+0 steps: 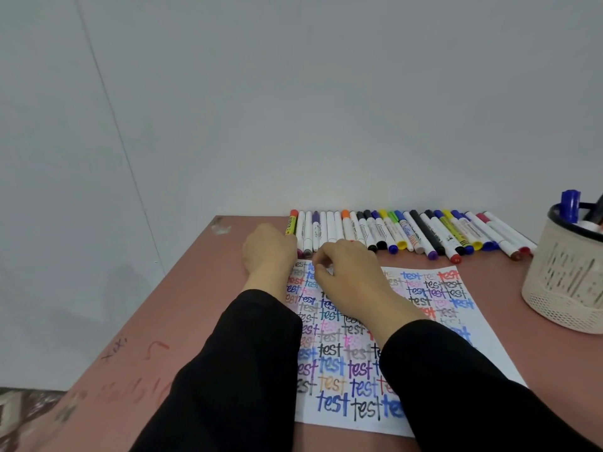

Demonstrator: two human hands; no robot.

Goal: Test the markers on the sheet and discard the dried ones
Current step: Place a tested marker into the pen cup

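A long row of capped markers (404, 234) lies along the wall at the table's back edge. In front of it lies the white sheet (434, 288), covered with the word "test" in many colours. My left hand (269, 252) is at the row's left end, over the near end of a yellow marker with an orange cap (292, 223); its fingers curl downward and their tips are hidden. My right hand (346, 275) hovers over the sheet's top edge, thumb and forefinger pinched on something small and whitish that looks like a marker. Both sleeves are black.
A cream mesh holder (564, 288) with a black rim stands at the right and holds a blue marker (569, 205). The pink table (182, 321) has scribbles near its left edge, which drops off close to my left arm. A grey wall rises right behind the markers.
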